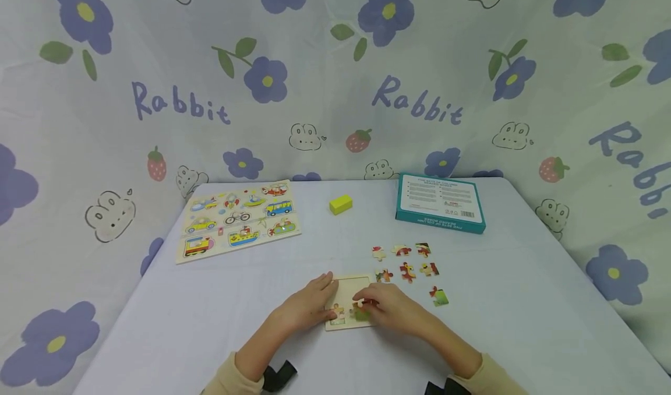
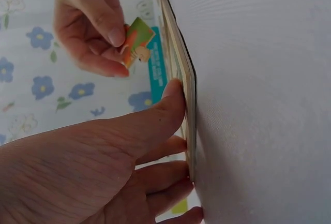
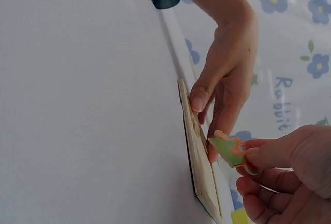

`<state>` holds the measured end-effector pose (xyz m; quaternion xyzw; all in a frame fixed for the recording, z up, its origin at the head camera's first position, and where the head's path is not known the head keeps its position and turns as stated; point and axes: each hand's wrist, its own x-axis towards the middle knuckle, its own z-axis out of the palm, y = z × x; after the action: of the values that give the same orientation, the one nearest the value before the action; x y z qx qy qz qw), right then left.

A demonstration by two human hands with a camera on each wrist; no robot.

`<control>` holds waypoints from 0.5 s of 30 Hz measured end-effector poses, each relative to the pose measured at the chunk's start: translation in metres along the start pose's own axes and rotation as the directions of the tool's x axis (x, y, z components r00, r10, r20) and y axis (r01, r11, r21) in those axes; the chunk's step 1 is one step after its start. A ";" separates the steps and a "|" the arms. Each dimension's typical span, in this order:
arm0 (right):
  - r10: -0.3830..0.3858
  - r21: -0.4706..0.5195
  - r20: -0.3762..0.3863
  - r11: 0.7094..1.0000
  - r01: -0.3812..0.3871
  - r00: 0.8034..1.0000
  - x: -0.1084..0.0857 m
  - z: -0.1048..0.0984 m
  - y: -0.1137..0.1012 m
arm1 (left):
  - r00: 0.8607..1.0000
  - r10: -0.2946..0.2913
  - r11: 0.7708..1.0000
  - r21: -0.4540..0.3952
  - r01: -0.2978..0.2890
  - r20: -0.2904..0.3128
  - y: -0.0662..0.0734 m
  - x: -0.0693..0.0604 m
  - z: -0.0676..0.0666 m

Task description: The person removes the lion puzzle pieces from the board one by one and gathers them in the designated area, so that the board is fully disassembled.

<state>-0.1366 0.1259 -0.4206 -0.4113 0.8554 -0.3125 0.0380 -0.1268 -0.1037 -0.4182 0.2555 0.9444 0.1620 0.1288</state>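
My left hand (image 1: 310,303) rests on the left side of a shallow wooden puzzle tray (image 1: 352,284). Its thumb presses the tray's face and the other fingers, fairly straight, touch the edge. A jigsaw piece (image 1: 338,315) lies in the tray's lower left corner, by that thumb. Over the tray's lower right part, my right hand (image 1: 393,309) pinches a green and orange jigsaw piece (image 3: 229,149) between thumb and fingers. In the left wrist view this held piece (image 2: 138,39) is tilted and apart from the tray.
Several loose jigsaw pieces (image 1: 407,271) lie right of the tray, one piece (image 1: 438,295) nearer the front. A wooden vehicle puzzle board (image 1: 241,219) lies at the back left. Behind the tray are a yellow block (image 1: 341,204) and a teal box (image 1: 440,203) at the back right.
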 end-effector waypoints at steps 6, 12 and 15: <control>0.049 0.031 -0.022 0.998 -0.049 0.999 -0.007 -0.008 0.007 | 1.000 0.004 1.000 -0.008 -0.004 0.007 0.001 0.000 -0.001; 0.058 0.018 -0.065 0.998 -0.057 0.996 -0.015 -0.014 0.015 | 1.000 0.005 1.000 -0.009 -0.005 0.010 0.000 0.001 0.000; 0.106 0.016 -0.067 0.994 -0.106 0.992 -0.019 -0.016 0.017 | 1.000 -0.003 1.000 -0.011 0.003 0.012 0.000 0.001 0.001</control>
<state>-0.1409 0.1561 -0.4208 -0.3542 0.8748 -0.3292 0.0282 -0.1277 -0.1028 -0.4188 0.2542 0.9431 0.1654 0.1361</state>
